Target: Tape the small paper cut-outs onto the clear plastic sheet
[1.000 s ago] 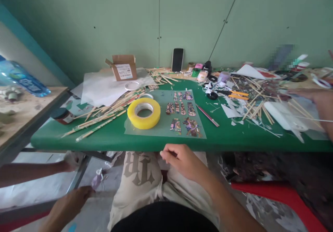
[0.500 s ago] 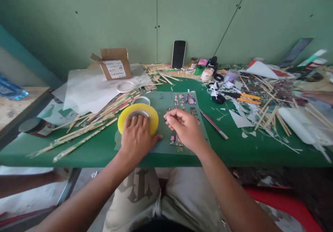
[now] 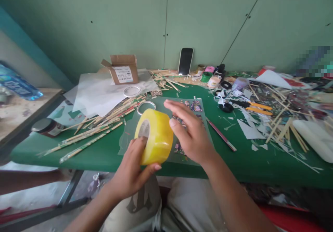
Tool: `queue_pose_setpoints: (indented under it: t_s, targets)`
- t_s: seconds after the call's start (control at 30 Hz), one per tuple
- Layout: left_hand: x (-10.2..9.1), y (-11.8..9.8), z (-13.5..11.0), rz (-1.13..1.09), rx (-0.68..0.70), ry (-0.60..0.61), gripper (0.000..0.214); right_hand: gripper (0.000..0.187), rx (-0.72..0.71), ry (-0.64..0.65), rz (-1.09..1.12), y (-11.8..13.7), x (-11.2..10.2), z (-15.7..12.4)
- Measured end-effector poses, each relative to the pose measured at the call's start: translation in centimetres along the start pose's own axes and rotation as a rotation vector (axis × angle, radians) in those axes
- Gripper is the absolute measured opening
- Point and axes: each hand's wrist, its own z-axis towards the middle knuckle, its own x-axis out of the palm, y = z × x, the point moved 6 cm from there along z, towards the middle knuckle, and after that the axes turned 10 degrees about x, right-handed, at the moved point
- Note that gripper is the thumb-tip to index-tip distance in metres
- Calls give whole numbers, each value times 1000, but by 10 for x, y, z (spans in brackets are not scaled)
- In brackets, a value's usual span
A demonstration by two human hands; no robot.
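The yellow tape roll (image 3: 155, 136), which was lying flat on the table a moment ago, is now standing on edge in the air above the near rim of the green table (image 3: 247, 159). The table is carrying a spread of white paper (image 3: 96, 93) at the back left and a long scatter of wooden sticks (image 3: 104, 121) running beside it. A clear sheet (image 3: 194, 105) of coloured cut-outs is lying under the hands. The cardboard box (image 3: 123, 68) is sitting open on the paper, flaps up, though I cannot see what is inside it. The left hand (image 3: 131, 171) is clamping the roll, thumb beneath and fingers pressing at the core. The right hand (image 3: 191, 134) is staying open, fingers stretched apart over the sheet and the thumb touching the roll's outer face. A phone (image 3: 185, 61) is leaning upright against the wall. A dark-lidded jar (image 3: 48, 127) is standing closed at the left end, and a small green pot (image 3: 206, 76) is sitting near the phone, its contents too small to make out.
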Motion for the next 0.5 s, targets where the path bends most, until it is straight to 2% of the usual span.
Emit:
queue_pose_setpoints:
  t_s: [0.07, 0.13, 0.27, 0.4, 0.5]
  targets:
    - [7, -1, -8, -28, 22, 1, 52, 39, -14, 106, -66, 9, 7, -1]
    - [9, -2, -13, -24, 39, -20, 55, 39, -27, 150, -104, 14, 10, -6]
    - [6, -4, -15, -53, 75, -36, 55, 31, -95, 81, -93, 17, 6, -16]
    - [7, 1, -16, -62, 4, -5, 55, 13, -134, 8, -14, 13, 2, -17]
    - [4, -2, -15, -60, 29, -21, 49, 10, -171, -37, -15, 12, 2, -16]
